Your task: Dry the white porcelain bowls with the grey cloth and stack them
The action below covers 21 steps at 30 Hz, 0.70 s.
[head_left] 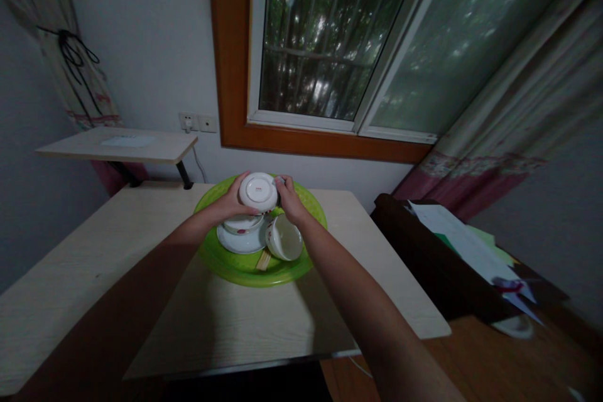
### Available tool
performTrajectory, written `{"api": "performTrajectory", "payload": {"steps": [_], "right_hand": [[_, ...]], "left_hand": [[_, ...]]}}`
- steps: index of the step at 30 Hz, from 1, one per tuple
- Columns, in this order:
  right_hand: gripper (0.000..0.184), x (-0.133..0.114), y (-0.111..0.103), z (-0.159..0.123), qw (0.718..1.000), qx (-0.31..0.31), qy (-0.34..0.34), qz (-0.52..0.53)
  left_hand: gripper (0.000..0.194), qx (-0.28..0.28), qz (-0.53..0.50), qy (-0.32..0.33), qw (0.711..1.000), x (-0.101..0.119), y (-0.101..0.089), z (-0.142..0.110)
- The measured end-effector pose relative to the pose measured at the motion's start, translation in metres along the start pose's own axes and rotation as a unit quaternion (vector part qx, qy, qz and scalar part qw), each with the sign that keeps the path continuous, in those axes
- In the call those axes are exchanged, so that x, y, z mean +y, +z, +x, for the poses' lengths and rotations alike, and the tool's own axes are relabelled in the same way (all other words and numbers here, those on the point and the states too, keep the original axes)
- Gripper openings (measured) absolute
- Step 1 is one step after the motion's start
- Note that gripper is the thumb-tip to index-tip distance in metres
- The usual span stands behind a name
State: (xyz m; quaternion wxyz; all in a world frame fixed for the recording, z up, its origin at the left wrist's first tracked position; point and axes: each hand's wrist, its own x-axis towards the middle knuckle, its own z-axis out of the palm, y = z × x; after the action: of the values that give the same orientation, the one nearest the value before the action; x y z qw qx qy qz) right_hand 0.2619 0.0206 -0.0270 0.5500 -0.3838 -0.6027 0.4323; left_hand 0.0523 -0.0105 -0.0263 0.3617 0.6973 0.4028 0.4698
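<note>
So there's a white bowl (259, 192) being held up over the far half of a big green tray (282, 277), base turned to the camera. The left hand (237, 196) has a proper grip on it, thumb along the near edge and fingers round the far side. The right hand (291, 201) is right at the bowl's other edge with fingers curled in, but tbh I can't tell if it's pinching the rim or some small thing there.

Inside the tray, left half: a white plate (233, 244) with a second bowl (242, 224) sitting on it, partly hidden under the held one. Right half of the tray: a deep bowl (286, 239) tipped over, with its mouth towards the person. Near the tray's front there are some pale sticks (264, 260), too small to make out properly.

The tray sits on a pale wood tabletop (377, 276). Left of the tray and further back is a little raised shelf (160, 146), and beyond the tray there's a window (320, 44) in a brown wood frame. Well to the right of the tray, past the tabletop edge, some papers (452, 232) lie on something dark brown
</note>
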Motion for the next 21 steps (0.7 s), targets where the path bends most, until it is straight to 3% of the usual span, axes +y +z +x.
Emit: {"api": "performTrajectory", "payload": {"steps": [6, 13, 18, 21], "right_hand": [[0.041, -0.004, 0.000, -0.001, 0.999, 0.005, -0.018, -0.029], [0.042, -0.007, 0.000, 0.000, 0.999, -0.008, -0.006, -0.048], [0.041, -0.012, 0.002, 0.001, 0.999, 0.004, 0.019, -0.034], [0.037, -0.017, 0.005, 0.001, 0.999, -0.005, 0.038, -0.020]], "left_hand": [[0.123, 0.008, 0.026, 0.012, 1.000, 0.004, -0.001, -0.001], [0.117, -0.008, -0.032, -0.005, 0.999, 0.010, -0.007, 0.002], [0.109, -0.064, -0.133, -0.082, 0.986, 0.031, -0.022, -0.001], [0.094, -0.098, -0.203, -0.138, 0.964, 0.041, -0.033, -0.009]]}}
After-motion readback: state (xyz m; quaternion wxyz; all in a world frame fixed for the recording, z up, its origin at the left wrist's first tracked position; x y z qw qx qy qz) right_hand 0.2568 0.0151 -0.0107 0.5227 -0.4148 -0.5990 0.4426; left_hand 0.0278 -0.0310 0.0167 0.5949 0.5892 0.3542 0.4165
